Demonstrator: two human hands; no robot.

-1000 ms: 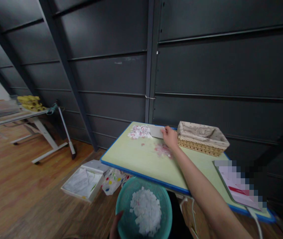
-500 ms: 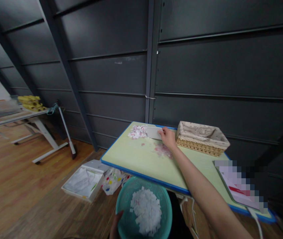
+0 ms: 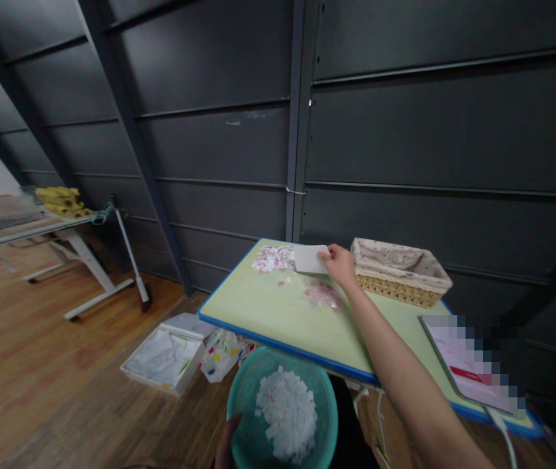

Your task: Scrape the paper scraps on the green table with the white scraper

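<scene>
My right hand (image 3: 340, 266) pinches a white card (image 3: 310, 259) over the back of the yellow tabletop (image 3: 249, 303). The card's left edge is at a pile of small white and pinkish pieces (image 3: 271, 259); whether it touches them I cannot tell. Nearer to me lies a patch of flat pinkish bits (image 3: 323, 295). My left hand (image 3: 228, 443) grips the left rim of a teal plastic basin (image 3: 249, 384) below the table's front edge, with its fingers partly hidden. Inside the basin sits a heap of small white pieces (image 3: 288, 413).
A woven basket with a cloth lining (image 3: 400, 280) stands at the table's back right. A flat pinkish folder-like item (image 3: 468, 365) lies at the right, partly blurred out. On the floor are a white box (image 3: 161, 358) and a patterned bag (image 3: 222, 355). A dark panelled wall (image 3: 219, 150) rises behind.
My right hand has moved a little to the right with the card, whose left edge has drawn back from the pile. My left hand and the basin have hardly moved.
</scene>
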